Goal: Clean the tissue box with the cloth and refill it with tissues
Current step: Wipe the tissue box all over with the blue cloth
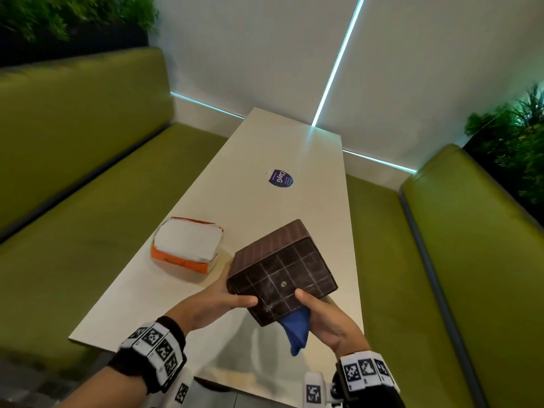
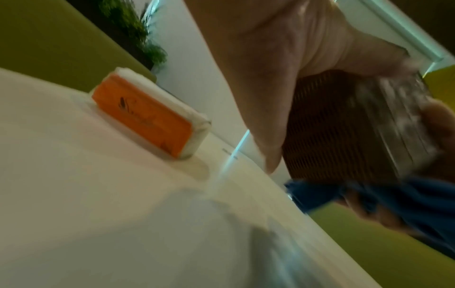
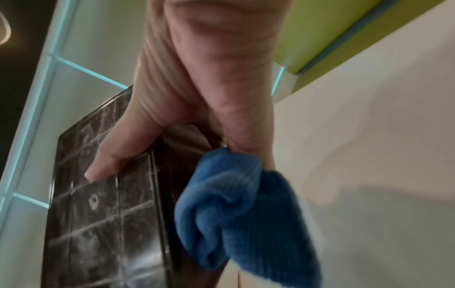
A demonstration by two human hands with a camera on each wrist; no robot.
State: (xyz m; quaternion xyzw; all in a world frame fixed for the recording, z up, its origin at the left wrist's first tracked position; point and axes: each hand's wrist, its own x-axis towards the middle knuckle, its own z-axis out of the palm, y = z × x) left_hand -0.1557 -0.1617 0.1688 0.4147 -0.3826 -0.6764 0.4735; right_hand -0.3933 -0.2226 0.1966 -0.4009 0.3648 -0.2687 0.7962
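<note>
1. The tissue box [image 1: 282, 272], a dark brown cube with ribbed sides, is held up off the surface [image 1: 294, 148] at its near end, tilted, with a dusty gridded face turned up toward the head camera.
2. That gridded face shows pale smears and a small round fitting near its middle.
3. The left hand [image 1: 226, 293] grips the box's left side: its thumb lies across the near-left edge of the gridded face and its fingers wrap behind the ribbed side.
4. The right hand [image 1: 326, 322] grips the box's near-right corner, thumb pressed on the gridded face, fingers underneath.
5. The same right hand also holds the blue cloth [image 1: 298, 331], bunched between its fingers and the box's lower side; a fold of the cloth hangs down below the box.
6. In the right wrist view the cloth [image 3: 236, 210] sits crumpled just beside the ribbed side, under the fingers.
7. The two hands are apart, one on each side of the box, both clamped on it.
8. A tissue pack [image 1: 187, 250], orange wrapper with white tissues showing on top, lies on the surface just left of the box and slightly farther away, not touching it.
9. A round purple sticker [image 1: 280, 178] lies on the surface farther back.
10. Green benches [image 1: 88, 160] run along both long sides.
</note>
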